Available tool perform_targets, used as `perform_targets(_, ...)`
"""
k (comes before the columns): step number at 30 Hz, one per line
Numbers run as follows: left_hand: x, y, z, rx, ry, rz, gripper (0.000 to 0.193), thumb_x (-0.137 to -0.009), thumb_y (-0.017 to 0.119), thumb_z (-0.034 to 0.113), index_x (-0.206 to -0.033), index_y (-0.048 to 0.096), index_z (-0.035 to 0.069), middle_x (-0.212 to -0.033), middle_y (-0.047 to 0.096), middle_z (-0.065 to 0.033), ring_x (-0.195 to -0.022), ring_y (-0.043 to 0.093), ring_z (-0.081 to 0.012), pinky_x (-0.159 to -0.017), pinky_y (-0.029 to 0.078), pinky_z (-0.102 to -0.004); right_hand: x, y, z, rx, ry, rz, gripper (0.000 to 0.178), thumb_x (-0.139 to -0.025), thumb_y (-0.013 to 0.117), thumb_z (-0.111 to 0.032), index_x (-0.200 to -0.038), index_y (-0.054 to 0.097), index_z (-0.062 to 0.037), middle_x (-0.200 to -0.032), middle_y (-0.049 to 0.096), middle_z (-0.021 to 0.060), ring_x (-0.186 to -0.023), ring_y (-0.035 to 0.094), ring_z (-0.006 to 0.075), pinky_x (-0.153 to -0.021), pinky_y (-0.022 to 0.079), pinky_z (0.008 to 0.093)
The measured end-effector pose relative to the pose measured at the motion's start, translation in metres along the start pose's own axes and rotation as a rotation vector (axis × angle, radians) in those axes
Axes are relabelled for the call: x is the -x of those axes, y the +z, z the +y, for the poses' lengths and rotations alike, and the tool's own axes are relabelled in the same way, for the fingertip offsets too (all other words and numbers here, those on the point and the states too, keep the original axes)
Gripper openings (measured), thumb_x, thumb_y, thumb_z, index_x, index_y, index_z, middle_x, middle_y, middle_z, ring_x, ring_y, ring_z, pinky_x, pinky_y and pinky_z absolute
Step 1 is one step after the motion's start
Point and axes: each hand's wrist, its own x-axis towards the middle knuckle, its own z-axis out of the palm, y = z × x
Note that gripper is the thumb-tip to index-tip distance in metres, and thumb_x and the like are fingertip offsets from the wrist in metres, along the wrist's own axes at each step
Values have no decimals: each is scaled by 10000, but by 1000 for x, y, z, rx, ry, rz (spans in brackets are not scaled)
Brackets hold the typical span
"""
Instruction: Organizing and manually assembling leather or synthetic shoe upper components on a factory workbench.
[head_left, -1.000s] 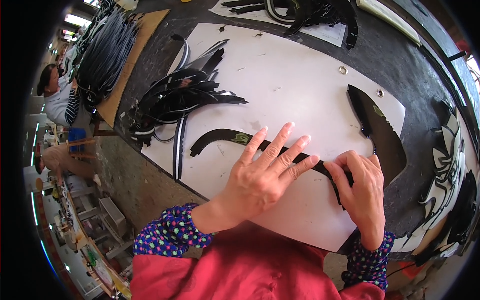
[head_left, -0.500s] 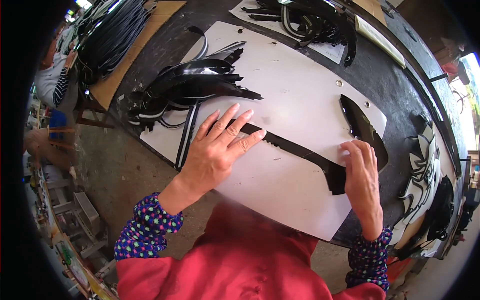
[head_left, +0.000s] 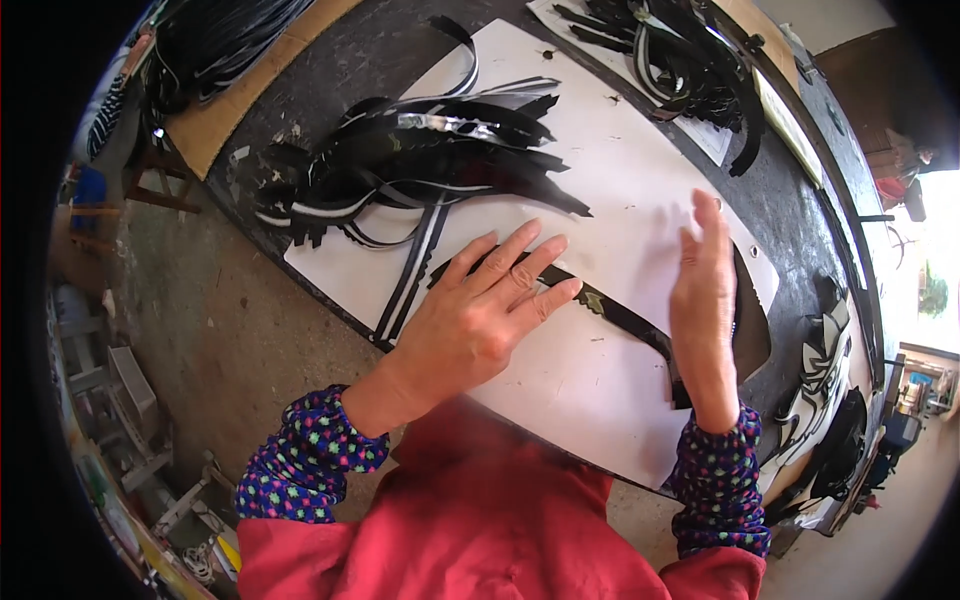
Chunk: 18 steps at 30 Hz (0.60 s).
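My left hand (head_left: 485, 310) lies with fingers spread over the left part of a thin black cut piece (head_left: 635, 323), holding it flat on a white board (head_left: 590, 130). This piece is long and narrow, has a notched edge and widens at its right end. A small yellowish patch shows on it just past my fingers. My right hand (head_left: 705, 310) is stretched out, fingers pointing away from me and slightly blurred, beside the wide end. A second, curved black piece (head_left: 752, 320) lies partly hidden behind it, at the board's right edge.
A heap of black cut pieces (head_left: 430, 165) covers the board's left side, with striped bands (head_left: 415, 270) hanging toward the near edge. Another black pile (head_left: 690, 75) lies at the back. Black and white pieces (head_left: 815, 370) are stacked at right. Dark strands (head_left: 215, 60) lie on cardboard (head_left: 215, 130).
My right hand has moved away from me and its curled fingers have straightened. The black piece under my left hand now looks narrower. The whole view has shifted a little.
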Motion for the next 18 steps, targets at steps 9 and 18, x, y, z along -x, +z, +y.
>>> perform_targets(9,-2,-3,4,23,33,20,388,-831,543,15,-1173,700,111,-1387,542,-98,-1329,453,-275,-1079,353,-417,12,18,-9,491,-149,97,571,-897,511,19,-1437,328,-15,-1427,394,163,-1346,370,307,-1084,271,447)
perform_targets(18,8,-18,-8,692,-122,387,255,-766,598,-128,-927,731,17,-1129,681,-122,-1082,629,-273,-865,537,-300,64,-96,79,153,300,201,379,-973,558,-186,-1299,498,-1,-1249,580,164,-1159,557,300,-959,434,372)
